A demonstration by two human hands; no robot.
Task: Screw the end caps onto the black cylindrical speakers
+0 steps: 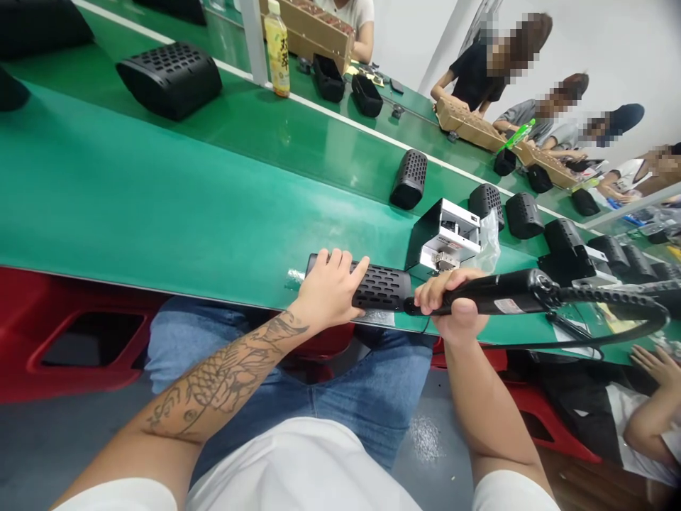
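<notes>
As a worker's left hand (330,284) clamps a perforated black casing (386,285) at the near edge of the green desk (175,202) and the right hand (455,305) grips a corded power tool (503,292) at its end, work on this piece appears under way, unfinished, the stage of similar casings (409,179) beyond impossible to tell.

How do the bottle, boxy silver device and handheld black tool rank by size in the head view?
1. Handheld black tool
2. Boxy silver device
3. Bottle, though it stands farther away.
</notes>
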